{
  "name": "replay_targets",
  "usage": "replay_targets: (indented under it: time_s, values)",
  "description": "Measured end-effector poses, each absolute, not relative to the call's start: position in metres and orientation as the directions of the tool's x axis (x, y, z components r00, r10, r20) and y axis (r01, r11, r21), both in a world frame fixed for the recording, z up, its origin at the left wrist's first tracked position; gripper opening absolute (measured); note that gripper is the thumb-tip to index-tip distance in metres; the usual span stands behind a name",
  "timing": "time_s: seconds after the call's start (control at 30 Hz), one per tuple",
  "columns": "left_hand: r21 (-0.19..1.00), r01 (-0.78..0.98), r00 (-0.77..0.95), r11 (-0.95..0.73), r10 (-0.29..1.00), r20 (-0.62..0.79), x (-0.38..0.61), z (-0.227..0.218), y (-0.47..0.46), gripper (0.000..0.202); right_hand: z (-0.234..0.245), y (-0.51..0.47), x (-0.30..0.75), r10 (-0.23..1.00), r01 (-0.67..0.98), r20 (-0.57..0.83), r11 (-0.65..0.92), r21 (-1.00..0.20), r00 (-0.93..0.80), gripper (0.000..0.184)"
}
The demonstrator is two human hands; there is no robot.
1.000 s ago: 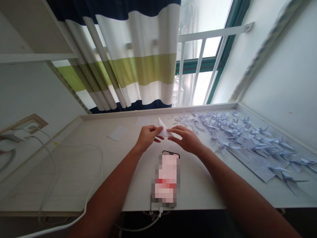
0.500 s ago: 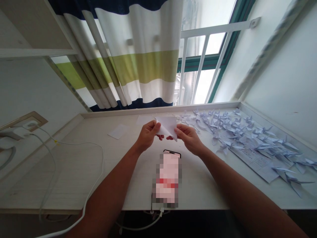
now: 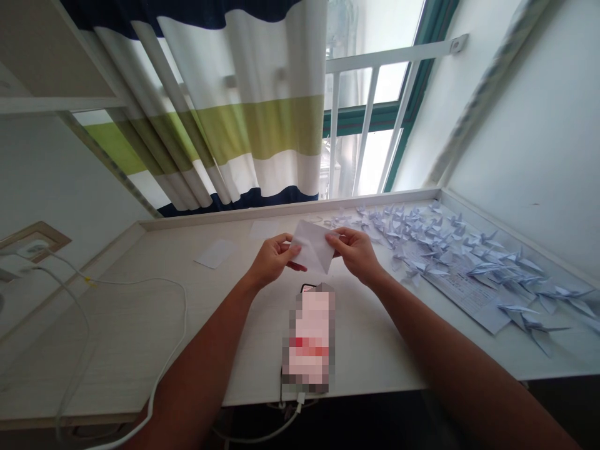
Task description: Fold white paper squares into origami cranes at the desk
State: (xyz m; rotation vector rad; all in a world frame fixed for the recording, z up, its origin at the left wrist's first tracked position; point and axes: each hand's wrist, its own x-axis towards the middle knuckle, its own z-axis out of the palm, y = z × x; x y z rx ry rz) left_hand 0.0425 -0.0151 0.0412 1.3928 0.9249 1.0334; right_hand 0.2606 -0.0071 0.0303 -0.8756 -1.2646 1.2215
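Both hands hold a white square of paper [image 3: 313, 247] up above the desk [image 3: 140, 325], turned like a diamond with a crease across it. My left hand [image 3: 272, 259] pinches its left corner with thumb and fingers. My right hand [image 3: 357, 253] pinches its right corner. A phone [image 3: 308, 337] lies flat on the desk just below the hands, its screen lit, a cable plugged in at its near end.
Several folded paper cranes [image 3: 435, 250] cover the right side of the desk, some on a printed sheet [image 3: 469, 294]. Loose paper squares [image 3: 214, 254] lie at the back left. A white cable [image 3: 154, 294] loops from a wall socket [image 3: 32, 247]. A striped curtain [image 3: 244, 125] hangs behind.
The paper has gone from a folded triangle near the desk to an opened square lifted between both hands. The camera view shifted slightly.
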Motion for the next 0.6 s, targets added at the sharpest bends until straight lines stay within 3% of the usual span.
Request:
replay_targets:
  time_s: [0.17,0.4,0.6]
  values:
    - [0.988,-0.013,0.155,-0.153,0.976,0.154,0.041,0.038,-0.009,0.045,0.031,-0.006,0.263,0.967,-0.202,0.197,0.163,-0.966,-0.159,0.038]
    - [0.960,-0.047,0.151,-0.275,0.948,0.279,0.038,0.041,-0.010,0.027,0.038,-0.007,0.270,0.954,-0.204,0.146,0.093,-0.975,-0.261,0.025]
    - [0.931,0.020,0.049,-0.365,0.930,0.363,0.044,0.037,-0.011,0.025,0.043,-0.011,0.269,0.955,0.053,0.096,0.116,-0.992,-0.280,0.039]
